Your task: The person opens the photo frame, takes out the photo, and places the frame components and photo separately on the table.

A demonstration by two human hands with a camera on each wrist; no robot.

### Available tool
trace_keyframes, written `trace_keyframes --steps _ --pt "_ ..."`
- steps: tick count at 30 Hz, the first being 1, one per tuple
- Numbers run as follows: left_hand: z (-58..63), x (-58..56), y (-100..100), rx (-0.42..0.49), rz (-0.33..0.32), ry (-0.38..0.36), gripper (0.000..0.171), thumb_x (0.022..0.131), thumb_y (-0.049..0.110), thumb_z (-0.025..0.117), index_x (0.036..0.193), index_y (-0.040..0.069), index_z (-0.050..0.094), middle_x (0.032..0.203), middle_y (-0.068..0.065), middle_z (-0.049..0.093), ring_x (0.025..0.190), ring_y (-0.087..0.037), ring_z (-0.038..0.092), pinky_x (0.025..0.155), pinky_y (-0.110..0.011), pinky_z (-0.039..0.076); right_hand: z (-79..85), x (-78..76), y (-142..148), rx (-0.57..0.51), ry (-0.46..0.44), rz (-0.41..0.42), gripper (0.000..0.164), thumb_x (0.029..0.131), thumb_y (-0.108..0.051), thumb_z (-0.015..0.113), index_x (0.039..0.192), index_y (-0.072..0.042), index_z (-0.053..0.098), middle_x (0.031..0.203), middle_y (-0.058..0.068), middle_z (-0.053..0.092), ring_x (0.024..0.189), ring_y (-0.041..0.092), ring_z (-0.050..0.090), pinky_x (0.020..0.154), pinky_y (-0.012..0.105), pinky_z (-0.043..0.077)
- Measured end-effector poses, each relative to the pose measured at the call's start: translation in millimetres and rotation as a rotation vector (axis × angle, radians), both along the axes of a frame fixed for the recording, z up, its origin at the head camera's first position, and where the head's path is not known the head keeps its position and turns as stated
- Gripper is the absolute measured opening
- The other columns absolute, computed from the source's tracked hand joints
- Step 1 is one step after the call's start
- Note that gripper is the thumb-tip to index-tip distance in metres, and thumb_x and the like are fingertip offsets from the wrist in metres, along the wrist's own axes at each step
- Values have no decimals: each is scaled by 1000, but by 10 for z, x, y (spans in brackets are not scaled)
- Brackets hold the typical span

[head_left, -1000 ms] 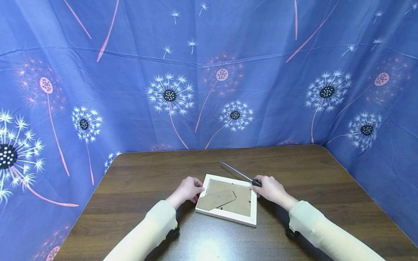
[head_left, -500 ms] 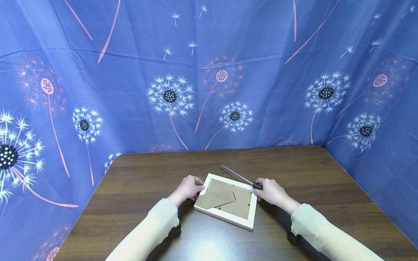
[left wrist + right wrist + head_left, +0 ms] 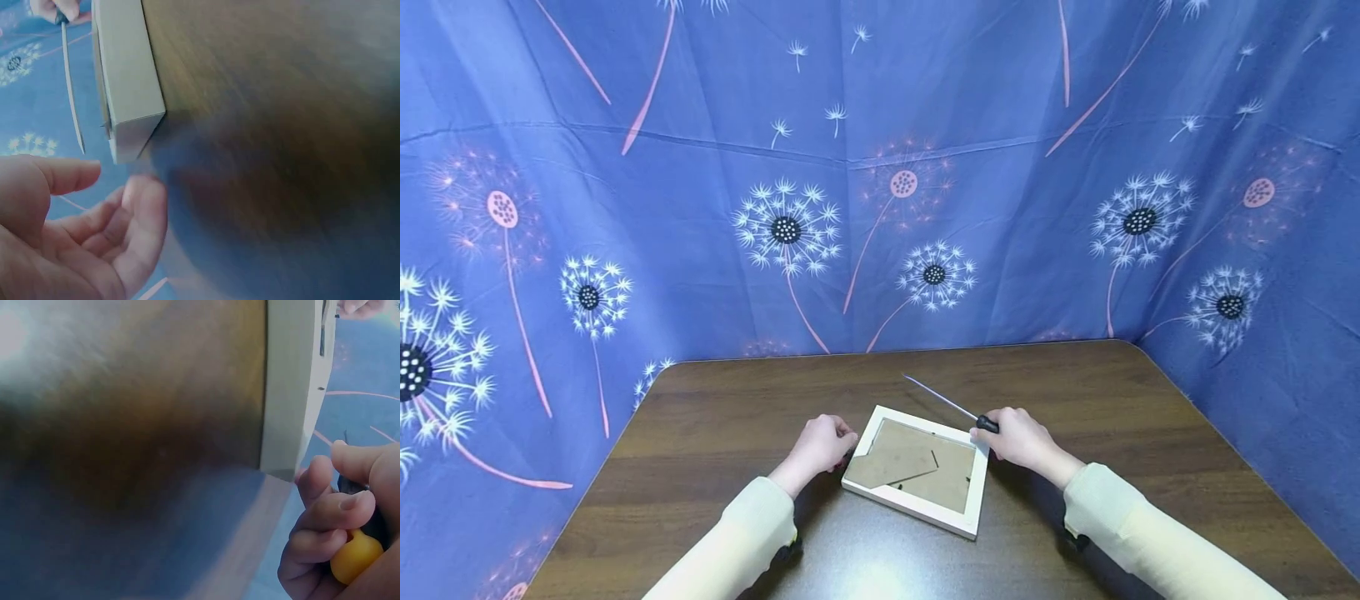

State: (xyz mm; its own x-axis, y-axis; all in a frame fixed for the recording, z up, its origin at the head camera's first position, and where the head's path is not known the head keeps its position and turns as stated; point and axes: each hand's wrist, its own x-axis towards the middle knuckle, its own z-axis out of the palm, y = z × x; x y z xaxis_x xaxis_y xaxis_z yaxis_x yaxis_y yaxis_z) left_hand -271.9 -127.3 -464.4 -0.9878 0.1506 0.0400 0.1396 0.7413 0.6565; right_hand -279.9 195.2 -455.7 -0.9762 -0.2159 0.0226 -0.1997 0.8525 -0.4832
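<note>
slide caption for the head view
Right hand holds a black-handled tool by a white frame; left hand opposite.

White frame [image 3: 925,508] on brown table [image 3: 715,433].

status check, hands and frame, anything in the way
Left hand free beside picture frame; right hand grips screwdriver. Picture frame back side up on table. Brown flap overlaps its left border, possibly in the way.

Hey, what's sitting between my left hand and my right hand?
The white frame with brown backing is between the left hand and right hand, as the head view shows.
</note>
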Motion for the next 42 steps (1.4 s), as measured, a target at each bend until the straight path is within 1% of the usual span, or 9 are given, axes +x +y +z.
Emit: trace_keyframes --steps 5,8,11,15,21,25,32,37,42 --pt "52 210 -53 -84 54 231 11 80 11 68 83 3 61 64 2 56 56 -10 51 51 -27 43 32 -89 -61 67 59 7 24 89 -33 64 80 -11 63 52 -3 49 44 10 45 39 25 29" --pt "80 354 -33 -23 42 263 10 80 9 68 82 5 58 62 5 52 53 -7 46 48 -22 39 37 -165 -106 105 77 27 25 89 -35 63 81 -11 63 54 -2 45 45 11 36 40 24 23" --pt "111 513 9 92 -41 177 10 83 8 64 75 5 59 58 1 57 48 -5 50 43 -19 42 29 -231 -160 136 89 44 27 89 -37 64 86 -10 66 55 -2 45 46 12 35 41 25 22" --pt "109 687 71 287 -152 -69 16 88 7 59 76 -2 61 59 -13 64 45 -14 60 39 -25 50 -1 -292 -229 167 93 81 29 87 -37 65 93 -8 68 57 -3 47 47 12 39 42 25 23" --pt "8 791 200 486 -176 -349 21 91 9 56 83 -9 63 65 -21 65 46 -13 60 43 -29 55 -62 -331 -316 183 86 140 25 86 -37 67 90 -12 68 57 -4 47 47 11 35 43 25 21" --pt "-45 783 273 549 -174 -461 26 93 11 55 83 -11 63 67 -23 66 46 -11 59 43 -27 55 -91 -338 -355 195 108 161 25 85 -38 68 90 -14 69 61 -6 51 51 11 39 43 26 25" --pt "-57 753 327 529 -174 -529 30 95 14 52 79 -11 59 65 -27 65 45 -17 62 42 -31 55 -96 -338 -367 179 117 145 23 84 -36 69 89 -13 69 61 -4 51 53 13 40 44 27 24" --pt "-77 735 315 481 -165 -527 32 96 14 51 77 -11 59 66 -29 64 49 -26 65 45 -37 56 -95 -348 -360 162 115 153 23 85 -35 68 87 -13 68 57 -4 44 51 12 35 44 26 21" --pt "-89 693 312 476 -160 -518 31 95 11 51 77 -12 59 68 -31 64 49 -27 66 46 -38 57 -88 -365 -354 163 118 154 22 86 -36 68 83 -14 66 56 -5 40 50 11 32 44 26 20"
